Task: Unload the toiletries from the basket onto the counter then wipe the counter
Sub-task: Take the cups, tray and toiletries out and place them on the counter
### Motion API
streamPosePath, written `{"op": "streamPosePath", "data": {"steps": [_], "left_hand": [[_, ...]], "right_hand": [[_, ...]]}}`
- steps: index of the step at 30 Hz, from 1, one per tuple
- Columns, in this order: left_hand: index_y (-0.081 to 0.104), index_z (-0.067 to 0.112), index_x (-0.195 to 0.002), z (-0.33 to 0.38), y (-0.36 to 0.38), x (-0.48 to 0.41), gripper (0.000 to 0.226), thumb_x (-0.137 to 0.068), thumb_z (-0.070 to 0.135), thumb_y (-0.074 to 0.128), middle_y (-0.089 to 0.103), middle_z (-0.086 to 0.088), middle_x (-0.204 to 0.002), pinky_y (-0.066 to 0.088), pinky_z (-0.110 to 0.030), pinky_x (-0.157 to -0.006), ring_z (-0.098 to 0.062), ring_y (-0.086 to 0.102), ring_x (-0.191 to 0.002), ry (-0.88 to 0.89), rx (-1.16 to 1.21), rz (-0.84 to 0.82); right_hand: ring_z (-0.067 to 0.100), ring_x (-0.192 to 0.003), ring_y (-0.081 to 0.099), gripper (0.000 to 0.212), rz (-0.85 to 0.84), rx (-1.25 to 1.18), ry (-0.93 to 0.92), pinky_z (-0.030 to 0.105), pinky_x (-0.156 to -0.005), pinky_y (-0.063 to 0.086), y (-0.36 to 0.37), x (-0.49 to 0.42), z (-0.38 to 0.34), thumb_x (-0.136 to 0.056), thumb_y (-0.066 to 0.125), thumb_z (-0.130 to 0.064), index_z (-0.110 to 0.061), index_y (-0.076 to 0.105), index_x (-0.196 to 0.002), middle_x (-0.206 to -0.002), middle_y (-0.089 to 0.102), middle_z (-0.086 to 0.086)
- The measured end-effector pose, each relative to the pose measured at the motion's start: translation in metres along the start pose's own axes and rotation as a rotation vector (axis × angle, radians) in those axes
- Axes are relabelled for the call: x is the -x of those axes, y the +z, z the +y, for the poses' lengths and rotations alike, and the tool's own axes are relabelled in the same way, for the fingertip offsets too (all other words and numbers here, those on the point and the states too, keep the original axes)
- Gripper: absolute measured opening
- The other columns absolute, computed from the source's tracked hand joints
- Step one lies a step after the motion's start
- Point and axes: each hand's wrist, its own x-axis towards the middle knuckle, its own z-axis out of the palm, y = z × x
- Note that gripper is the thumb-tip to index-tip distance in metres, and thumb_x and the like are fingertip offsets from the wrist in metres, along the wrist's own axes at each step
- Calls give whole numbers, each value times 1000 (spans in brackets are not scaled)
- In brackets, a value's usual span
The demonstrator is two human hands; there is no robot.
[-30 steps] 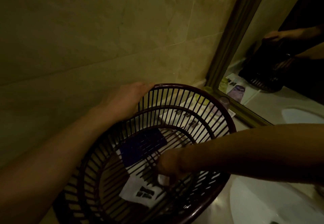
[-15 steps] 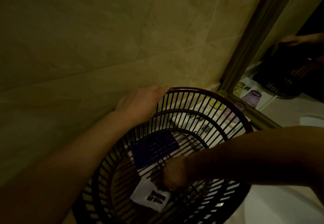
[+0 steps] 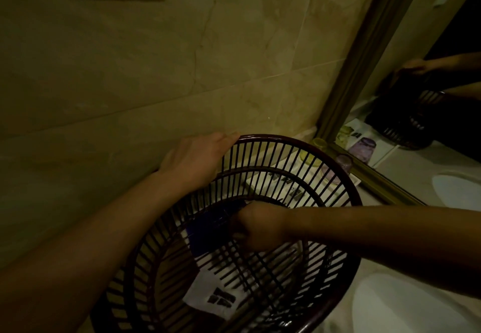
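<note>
Basket (image 3: pixel 273 137): dark, round, with slatted sides, tipped toward the viewer over the counter (image 3: pixel 371 198), in dim light.
Left hand (image 3: pixel 194 162): holds the basket's far rim from outside, fingers hooked over the top edge; the thumb is hidden.
Right hand (image 3: pixel 260 224): reaches inside the basket from the right, fingers curled narrow at the edge of a blue packet (image 3: pixel 205 231). The hand is blurred, so it is not possible to tell whether it grips the packet.
Blue packet: lies inside the basket on the far side of the floor, touching the right hand.
White packet (image 3: pixel 208 296): flat, with dark print, lies lower in the basket, nearer the viewer.
Cups: a green cup (image 3: pixel 318 142) and a purple cup (image 3: pixel 343 162) stand beyond the basket, on the counter, just beside the mirror (image 3: pixel 429 72).
Mirror: framed, at the right, reflecting the basket, an arm and both cups.
Sink (image 3: pixel 403 306): pale bowl at the lower right, under the right forearm.
Wall: beige tiles behind the basket.
</note>
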Motion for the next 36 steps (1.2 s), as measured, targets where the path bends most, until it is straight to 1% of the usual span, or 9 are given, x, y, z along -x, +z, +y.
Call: {"op": "streamPosePath", "data": {"steps": [3, 6, 11, 16, 19, 25, 28, 32, 36], "left_hand": [[17, 38, -146, 1, 1, 0, 80, -82, 0, 47, 50, 2, -137, 52, -34, -64, -24, 60, -96, 12, -6, 28], [18, 39, -145, 1, 0, -1, 81, -81, -2, 45, 46, 1, -143, 55, -39, -70, -26, 58, -103, -5, 4, 19], [18, 35, -148, 5, -3, -1, 76, -84, 5, 46, 49, -1, -137, 54, -43, -75, -27, 58, -103, -17, -14, -6], [13, 32, -150, 9, 0, 0, 77, -85, 19, 52, 39, 1, -148, 50, -36, -80, -24, 51, -114, -51, 13, -43], [15, 29, -151, 13, 0, 1, 79, -84, 26, 57, 36, 0, -152, 48, -37, -80, -26, 49, -120, -69, -34, -23], [19, 27, -151, 17, 1, 4, 78, -82, 26, 57, 39, -1, -150, 46, -37, -81, -26, 50, -119, -83, -55, 16], [18, 28, -151, 19, 0, 3, 78, -83, 24, 56, 36, 0, -152, 46, -38, -85, -25, 47, -123, -109, -49, 6], [18, 29, -151, 21, 0, 5, 78, -83, 25, 56, 39, 0, -149, 44, -36, -81, -25, 47, -122, -127, -80, 10], [20, 29, -151, 21, -1, 5, 79, -82, 25, 58, 44, -1, -145, 44, -37, -79, -26, 50, -118, -128, -97, 15]], "right_hand": [[20, -100, 66, 27, 40, -235, 12, 32, -84, 56, -11, 24, 22, -95, 59, -18, -20, 63, -122, -117, 66, 2], [20, -95, 71, 27, 115, -783, 14, 28, -77, 59, -32, 57, 40, -93, 58, -4, -18, 65, -114, -112, 68, 3], [31, -91, 73, 23, 520, -1437, -36, 30, -72, 59, -54, 112, 75, -92, 50, 7, 1, 64, -109, -105, 72, 22], [27, -85, 73, 19, 890, -1705, 76, 31, -72, 61, -42, 145, 130, -91, 47, 6, 2, 63, -102, -98, 73, 23], [23, -75, 72, 11, 1003, -1689, 210, 31, -69, 62, -19, 145, 166, -93, 54, 0, 2, 64, -99, -94, 70, 21], [36, -83, 68, 23, 861, -1348, 744, 40, -71, 59, 51, 85, 227, -91, 64, 2, 15, 61, -110, -107, 65, 32], [28, -70, 66, 24, 825, -1182, 855, 36, -60, 58, 71, 56, 244, -85, 70, 3, 6, 63, -108, -103, 67, 26], [29, -70, 67, 15, 823, -968, 926, 41, -67, 59, 82, 36, 256, -81, 75, -4, -1, 67, -93, -88, 70, 19], [26, -77, 63, 24, 750, -786, 894, 27, -63, 47, 83, 26, 261, -79, 79, -14, -6, 68, -98, -92, 68, 11]]}}
